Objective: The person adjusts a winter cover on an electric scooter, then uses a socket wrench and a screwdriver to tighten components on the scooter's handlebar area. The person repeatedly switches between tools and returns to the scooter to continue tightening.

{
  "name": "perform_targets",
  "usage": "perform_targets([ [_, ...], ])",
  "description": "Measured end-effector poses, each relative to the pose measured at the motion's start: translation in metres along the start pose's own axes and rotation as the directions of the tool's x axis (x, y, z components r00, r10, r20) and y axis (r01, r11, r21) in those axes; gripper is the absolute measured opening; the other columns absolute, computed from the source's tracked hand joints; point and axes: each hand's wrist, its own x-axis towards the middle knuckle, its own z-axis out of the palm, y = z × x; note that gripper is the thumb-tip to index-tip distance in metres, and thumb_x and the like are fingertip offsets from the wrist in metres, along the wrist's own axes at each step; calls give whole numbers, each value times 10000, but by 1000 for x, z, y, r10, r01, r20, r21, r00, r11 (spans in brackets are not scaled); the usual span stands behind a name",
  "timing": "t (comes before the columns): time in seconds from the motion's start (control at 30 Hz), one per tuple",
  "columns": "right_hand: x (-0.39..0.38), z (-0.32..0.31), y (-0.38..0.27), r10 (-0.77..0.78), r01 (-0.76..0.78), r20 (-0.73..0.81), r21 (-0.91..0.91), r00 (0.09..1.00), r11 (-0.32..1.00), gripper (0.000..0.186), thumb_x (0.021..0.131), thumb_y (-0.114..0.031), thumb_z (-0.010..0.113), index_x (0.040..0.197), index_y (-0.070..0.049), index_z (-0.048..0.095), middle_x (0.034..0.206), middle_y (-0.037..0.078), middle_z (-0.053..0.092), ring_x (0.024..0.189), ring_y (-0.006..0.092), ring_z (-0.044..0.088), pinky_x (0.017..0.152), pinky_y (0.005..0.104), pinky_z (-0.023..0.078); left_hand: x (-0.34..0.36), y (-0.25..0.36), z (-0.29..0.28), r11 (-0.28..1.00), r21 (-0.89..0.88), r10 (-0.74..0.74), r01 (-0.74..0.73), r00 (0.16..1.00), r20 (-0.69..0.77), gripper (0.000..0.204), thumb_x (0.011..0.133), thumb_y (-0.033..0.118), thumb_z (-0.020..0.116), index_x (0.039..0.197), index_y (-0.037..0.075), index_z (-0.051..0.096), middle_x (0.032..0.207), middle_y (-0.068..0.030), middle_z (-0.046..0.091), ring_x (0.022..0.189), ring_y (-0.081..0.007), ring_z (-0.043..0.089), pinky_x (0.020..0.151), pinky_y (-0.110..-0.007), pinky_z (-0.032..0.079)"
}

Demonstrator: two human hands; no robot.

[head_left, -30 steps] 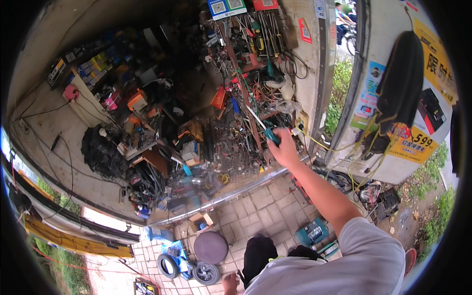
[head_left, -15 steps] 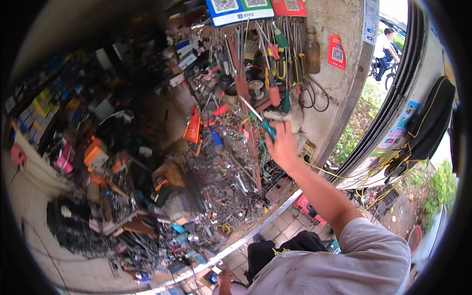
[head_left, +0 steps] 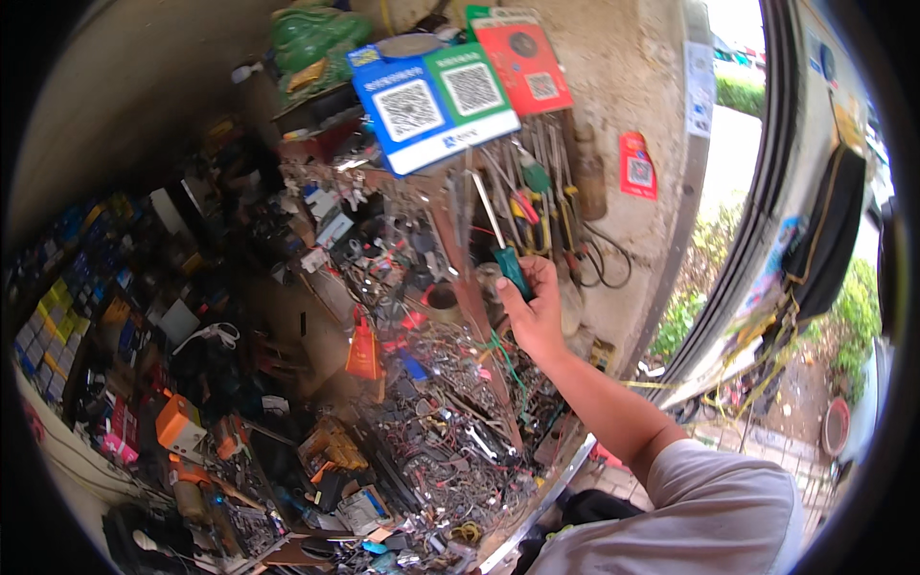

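Observation:
My right hand (head_left: 535, 321) is closed around the green handle of a screwdriver (head_left: 512, 270). The screwdriver's bright shaft slants up and a little left, in front of a brown upright post (head_left: 476, 316). Just behind and above it hang several hand tools with yellow, red and green handles, among them a green-handled tool (head_left: 534, 172). A dusty bottle (head_left: 589, 177) stands against the wall beside them. My left hand does not appear.
A blue and green code sign (head_left: 436, 101) and a red one (head_left: 525, 62) overhang the tools. Loose metal parts (head_left: 450, 431) heap below the post. An orange box (head_left: 179, 425) sits at left. A black bag (head_left: 832, 230) hangs by the doorway at right.
My right hand has lifted the screwdriver, which now stands more upright. The view has shifted upward, bringing the signs fully in. My left hand, low in the earlier frame, has left the view.

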Motion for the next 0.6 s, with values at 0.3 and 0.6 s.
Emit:
perform_targets([
  [0.3,-14,-27,-22,-230,286,210,-302,950,909,377,863,-116,698,1157,-8,486,1125,122,487,919,162,505,817,306,427,42,55,54,995,-78,56,-56,998,-4,93,969,162,563,1002,76,559,790,-53,602,628,-155,566,573,-269,472],
  [0.6,88,77,-106,-570,926,819,171,56,336,216,754,-130,760,917,-50,644,716,31,539,546,191,537,461,320,408,20,228,13,762,-61,646,-644,763,27,68,965,141,572,1001,86,556,769,-41,576,622,-149,545,587,-269,464],
])
